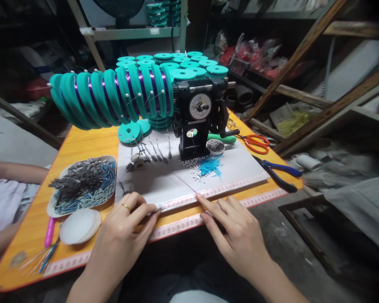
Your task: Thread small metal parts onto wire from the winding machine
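My left hand [123,235], with a ring on one finger, pinches something too small to make out at the front edge of the white board [158,185]. To its right, my right hand [233,231] has its index finger on a thin dark line [185,183] near the measuring tape [205,195], thumb a little apart below. Whether its fingers grip the line is unclear. Beyond the hands stands a black winding machine [194,122] with a row of teal spools [113,97] to its left. White beads [194,165] and blue pieces [210,166] lie before it.
A tray [115,185] of small parts and a white lid [80,226] sit at left. Weighted pieces [154,155] lie on the board. Orange scissors [255,143] and blue-handled pliers [281,170] lie at right. Another person's arm [17,171] rests at the left edge.
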The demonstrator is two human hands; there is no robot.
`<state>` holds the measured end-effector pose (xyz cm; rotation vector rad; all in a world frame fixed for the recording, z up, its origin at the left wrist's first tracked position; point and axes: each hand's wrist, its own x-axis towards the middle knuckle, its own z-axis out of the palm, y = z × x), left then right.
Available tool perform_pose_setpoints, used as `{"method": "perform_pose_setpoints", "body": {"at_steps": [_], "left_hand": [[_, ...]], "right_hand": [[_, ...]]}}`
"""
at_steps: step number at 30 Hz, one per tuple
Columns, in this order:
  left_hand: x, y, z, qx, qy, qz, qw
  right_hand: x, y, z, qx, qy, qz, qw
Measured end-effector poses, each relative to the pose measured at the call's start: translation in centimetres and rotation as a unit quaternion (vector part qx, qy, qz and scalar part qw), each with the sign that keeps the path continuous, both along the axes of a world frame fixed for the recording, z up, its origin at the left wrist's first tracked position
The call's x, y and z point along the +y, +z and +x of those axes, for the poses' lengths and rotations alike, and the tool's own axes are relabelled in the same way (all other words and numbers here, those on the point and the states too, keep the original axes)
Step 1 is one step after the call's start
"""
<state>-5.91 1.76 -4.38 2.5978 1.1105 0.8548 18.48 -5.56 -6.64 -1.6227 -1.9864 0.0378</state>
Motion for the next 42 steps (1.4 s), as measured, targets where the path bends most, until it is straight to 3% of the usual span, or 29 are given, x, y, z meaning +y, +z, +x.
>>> {"method": "perform_pose_setpoints", "body": {"at_steps": [42], "left_hand": [[-0.28, 0.58, -0.4, -0.045, 0.008, -0.044, 0.998]], "right_hand": [[0.09, -0.46, 0.29, 0.008, 0.007, 0.017, 1.0]]}}
